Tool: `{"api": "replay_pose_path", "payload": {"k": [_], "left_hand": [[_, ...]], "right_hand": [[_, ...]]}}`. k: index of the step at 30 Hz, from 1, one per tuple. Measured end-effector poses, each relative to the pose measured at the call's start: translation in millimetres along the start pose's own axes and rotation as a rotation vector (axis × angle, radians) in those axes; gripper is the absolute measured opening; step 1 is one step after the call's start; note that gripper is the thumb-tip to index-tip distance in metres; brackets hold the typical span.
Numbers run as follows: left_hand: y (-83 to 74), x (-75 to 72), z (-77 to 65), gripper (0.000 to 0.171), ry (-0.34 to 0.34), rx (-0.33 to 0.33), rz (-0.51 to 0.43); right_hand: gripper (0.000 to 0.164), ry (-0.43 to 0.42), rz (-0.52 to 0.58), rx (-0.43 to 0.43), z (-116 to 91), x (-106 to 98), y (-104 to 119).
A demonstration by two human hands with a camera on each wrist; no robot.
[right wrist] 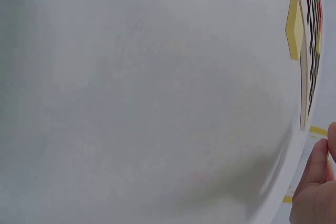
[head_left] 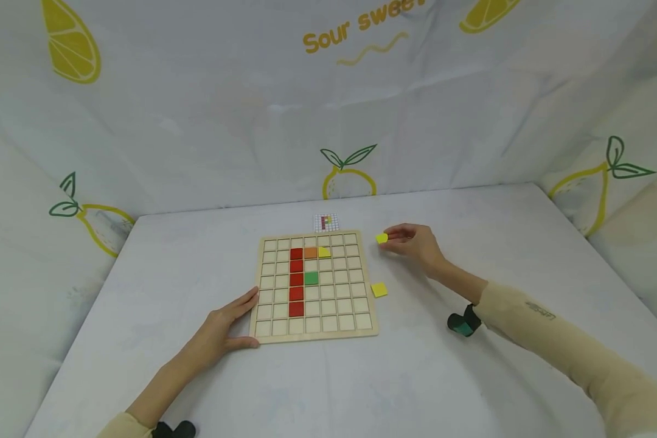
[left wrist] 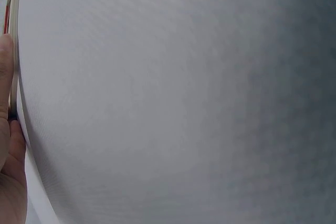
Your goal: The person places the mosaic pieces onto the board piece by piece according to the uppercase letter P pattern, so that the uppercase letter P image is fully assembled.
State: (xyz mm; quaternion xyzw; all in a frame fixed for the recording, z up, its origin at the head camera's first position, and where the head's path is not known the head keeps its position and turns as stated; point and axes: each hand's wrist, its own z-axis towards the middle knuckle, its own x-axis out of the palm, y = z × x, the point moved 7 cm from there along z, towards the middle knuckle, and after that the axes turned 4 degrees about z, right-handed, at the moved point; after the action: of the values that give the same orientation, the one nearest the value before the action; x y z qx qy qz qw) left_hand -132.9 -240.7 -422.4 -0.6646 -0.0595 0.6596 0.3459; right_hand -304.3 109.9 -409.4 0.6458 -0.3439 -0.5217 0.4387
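Observation:
A wooden grid board (head_left: 314, 339) lies on the table with a column of several red tiles (head_left: 297, 280). Beside that column sit an orange tile (head_left: 310, 253), a yellow tile with one slanted corner (head_left: 323, 252) and, lower, a green tile (head_left: 311, 278). My left hand (head_left: 219, 331) rests at the board's lower left corner, fingers along the side edge and thumb at the front edge. To the right of the board's top, my right hand (head_left: 413, 243) pinches a small yellow tile (head_left: 382, 238) between thumb and fingertips, over the table.
Another yellow tile (head_left: 379, 289) lies against the board's right edge. A small pattern card (head_left: 326, 222) with a coloured grid sits just behind the board. White cloth with lemon prints hangs behind the table (head_left: 142, 274) and at its sides.

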Motion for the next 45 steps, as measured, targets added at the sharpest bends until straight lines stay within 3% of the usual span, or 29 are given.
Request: {"api": "replay_pose_path", "payload": {"k": [16,21,32,45], "left_hand": [[0.0,-0.2,0.8,0.087,0.008,-0.009,0.0],[-0.7,-1.3,1.0,0.087,0.011,-0.016,0.002],[0.3,0.2,0.3,0.086,0.0,0.003,-0.018],[1.6,0.7,0.9,0.088,0.007,-0.007,-0.004]], "right_hand": [[0.038,0.089,0.117,0.023,-37,35,13],[0.037,0.088,0.09,0.032,-41,50,15],[0.031,0.118,0.057,-0.039,-38,86,25],[0.027,0.123,-0.098,-0.094,-30,109,35]]}}
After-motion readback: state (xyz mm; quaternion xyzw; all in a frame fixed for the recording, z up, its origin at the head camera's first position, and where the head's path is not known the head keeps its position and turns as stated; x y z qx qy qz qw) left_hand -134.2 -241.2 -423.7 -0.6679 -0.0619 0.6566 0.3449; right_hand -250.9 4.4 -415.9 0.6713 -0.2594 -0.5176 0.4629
